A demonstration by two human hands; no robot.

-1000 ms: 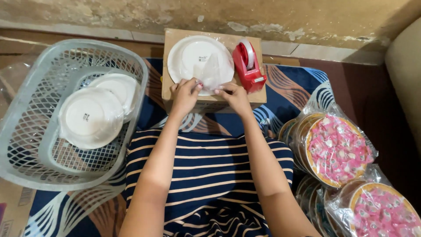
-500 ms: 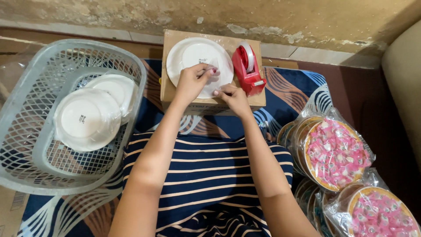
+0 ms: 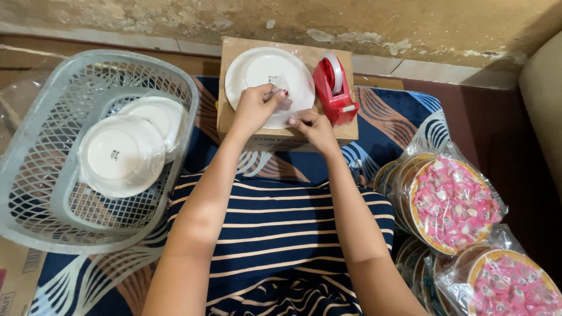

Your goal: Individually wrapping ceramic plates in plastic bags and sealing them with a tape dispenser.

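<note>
both hands (image 3: 287, 114) press wrapped white plate (image 3: 257, 73) on cardboard box (image 3: 234, 120), red tape dispenser (image 3: 332, 90) beside.

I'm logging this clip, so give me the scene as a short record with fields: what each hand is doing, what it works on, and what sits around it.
left hand: left hand presses on the wrapped white plate, fingers on the clear film
right hand: right hand rests at the plate's near edge
support: cardboard box under the plate
beside plate: red tape dispenser on the box, to the right
left side: grey plastic basket holding wrapped white plates
right side: bagged trays of pink sweets
</note>
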